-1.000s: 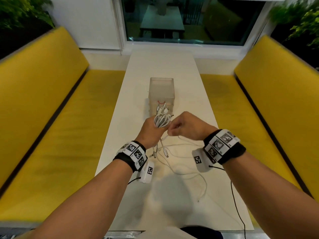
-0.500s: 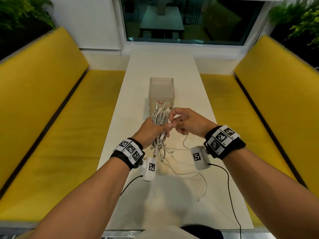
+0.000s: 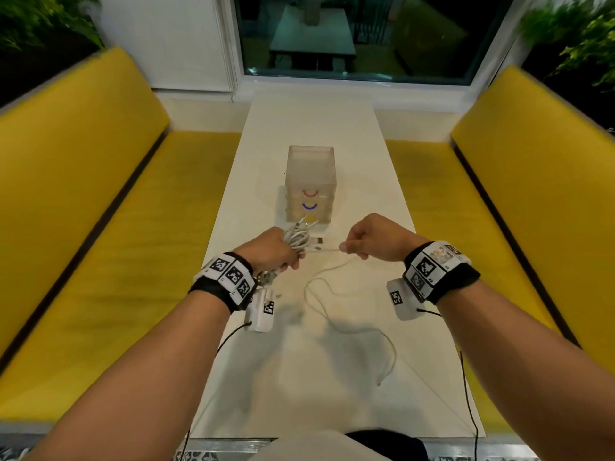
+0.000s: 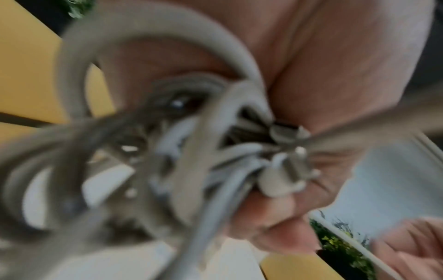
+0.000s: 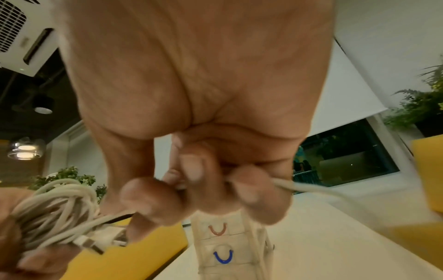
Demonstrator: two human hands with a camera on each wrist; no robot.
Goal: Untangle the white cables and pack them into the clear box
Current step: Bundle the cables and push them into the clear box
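white table [image 3: 309,128]: left hand [image 3: 269,251] grips cable bundle [image 3: 297,239].

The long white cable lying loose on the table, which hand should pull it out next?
Probably the right hand: it already pinches that long white cable. The left hand is busy gripping the tangled white cable bundle.

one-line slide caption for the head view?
Left hand grips the cable bundle; right hand pulls one cable free.

No legible text, labels or numbers anywhere.
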